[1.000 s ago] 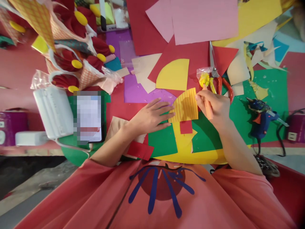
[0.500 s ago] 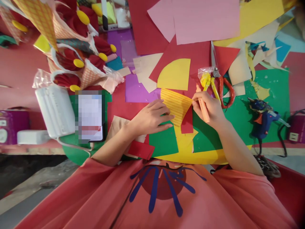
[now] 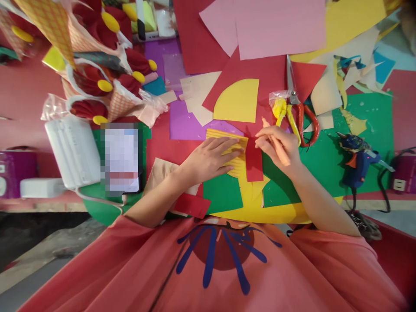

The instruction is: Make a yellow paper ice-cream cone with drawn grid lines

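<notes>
Clock off frame centre. Nearest I get the salmon shirt [image 3: 130, 264] at 6. Left hand [image 3: 209, 158] sits about centre, palm down, fingers slightly apart, on the striped yellow paper sector [image 3: 240, 161], just off centre towards 3. Right hand [image 3: 289, 149] farther out at 3: fingers clamped round an orange marker [image 3: 281, 152], tips near a red paper strip [image 3: 254, 160]; I can't tell if they touch. Phone [image 3: 121, 151] at 9, blue glue gun [image 3: 355, 169] at 3. Beyond: red-handled scissors [image 3: 294, 98] at 2, plain yellow sector [image 3: 238, 102] at 1, orange-checked cone [image 3: 121, 102] at 10. Farthest I see pink sheet [image 3: 281, 30], 1 o'clock.
</notes>
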Available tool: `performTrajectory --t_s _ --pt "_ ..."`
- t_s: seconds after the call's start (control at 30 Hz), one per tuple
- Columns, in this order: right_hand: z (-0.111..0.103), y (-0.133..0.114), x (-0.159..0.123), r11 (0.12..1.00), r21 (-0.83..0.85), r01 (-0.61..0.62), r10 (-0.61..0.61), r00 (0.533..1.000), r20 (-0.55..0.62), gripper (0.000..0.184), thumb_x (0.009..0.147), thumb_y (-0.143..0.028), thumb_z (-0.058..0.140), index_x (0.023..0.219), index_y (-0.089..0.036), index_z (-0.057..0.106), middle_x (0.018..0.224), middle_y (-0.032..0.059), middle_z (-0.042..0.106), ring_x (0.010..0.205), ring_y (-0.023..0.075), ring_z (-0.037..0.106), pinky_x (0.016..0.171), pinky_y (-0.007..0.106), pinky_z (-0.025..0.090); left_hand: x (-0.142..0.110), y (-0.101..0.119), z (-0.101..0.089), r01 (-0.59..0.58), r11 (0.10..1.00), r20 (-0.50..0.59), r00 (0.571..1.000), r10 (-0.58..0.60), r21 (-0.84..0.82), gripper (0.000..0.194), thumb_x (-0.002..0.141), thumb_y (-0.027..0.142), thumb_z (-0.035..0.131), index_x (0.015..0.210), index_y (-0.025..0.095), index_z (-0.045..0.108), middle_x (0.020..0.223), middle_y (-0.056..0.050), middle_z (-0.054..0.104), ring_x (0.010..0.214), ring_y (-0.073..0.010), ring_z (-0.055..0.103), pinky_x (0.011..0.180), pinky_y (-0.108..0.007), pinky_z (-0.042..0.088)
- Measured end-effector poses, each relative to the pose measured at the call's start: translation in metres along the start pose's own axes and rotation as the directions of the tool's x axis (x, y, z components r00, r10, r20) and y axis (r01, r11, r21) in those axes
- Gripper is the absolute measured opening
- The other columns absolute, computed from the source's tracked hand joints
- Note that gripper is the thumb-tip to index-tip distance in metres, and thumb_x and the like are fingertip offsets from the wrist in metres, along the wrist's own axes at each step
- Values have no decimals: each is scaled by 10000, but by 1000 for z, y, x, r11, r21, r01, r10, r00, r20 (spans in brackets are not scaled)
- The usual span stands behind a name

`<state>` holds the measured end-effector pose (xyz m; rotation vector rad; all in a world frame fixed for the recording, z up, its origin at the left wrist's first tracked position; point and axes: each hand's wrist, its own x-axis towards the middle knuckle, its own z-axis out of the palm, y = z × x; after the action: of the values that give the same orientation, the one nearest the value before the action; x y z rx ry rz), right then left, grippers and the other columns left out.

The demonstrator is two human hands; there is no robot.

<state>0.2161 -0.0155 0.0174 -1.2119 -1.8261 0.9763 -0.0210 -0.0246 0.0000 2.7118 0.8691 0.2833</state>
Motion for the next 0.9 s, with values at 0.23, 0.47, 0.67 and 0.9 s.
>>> performTrajectory --t_s 0.23,0.47,0.67,0.9 --pt "6 5 2 865 448 -226 237 971 33 382 864 -582 552 924 -208 604 684 -24 611 498 64 537 397 182 369 1 4 -4 59 996 20 998 -60 66 404 938 387 521 1307 231 573 1361 -121 564 1193 -300 534 947 -437 465" --pt "9 0 3 917 272 -291 282 957 73 245 852 -415 649 869 -170 662 678 -8 661 537 76 586 498 202 469 0 2 -5 25 999 33 999 -26 24 433 926 357 549 1331 202 549 1403 -122 537 1233 -284 513 988 -414 444" --pt "7 3 3 946 204 -252 241 968 73 233 848 -390 646 821 -159 660 665 -3 664 531 78 572 491 215 432 0 1 -3 -12 999 -26 1000 14 43 426 911 346 581 1307 190 567 1361 -112 575 1195 -268 545 950 -391 464" --pt "8 4 4 956 146 -253 245 967 70 246 849 -404 637 824 -160 663 639 -10 650 542 82 563 504 221 413 0 1 -5 -11 999 -40 999 13 47 407 917 342 569 1294 190 577 1357 -105 579 1187 -258 546 962 -383 460"
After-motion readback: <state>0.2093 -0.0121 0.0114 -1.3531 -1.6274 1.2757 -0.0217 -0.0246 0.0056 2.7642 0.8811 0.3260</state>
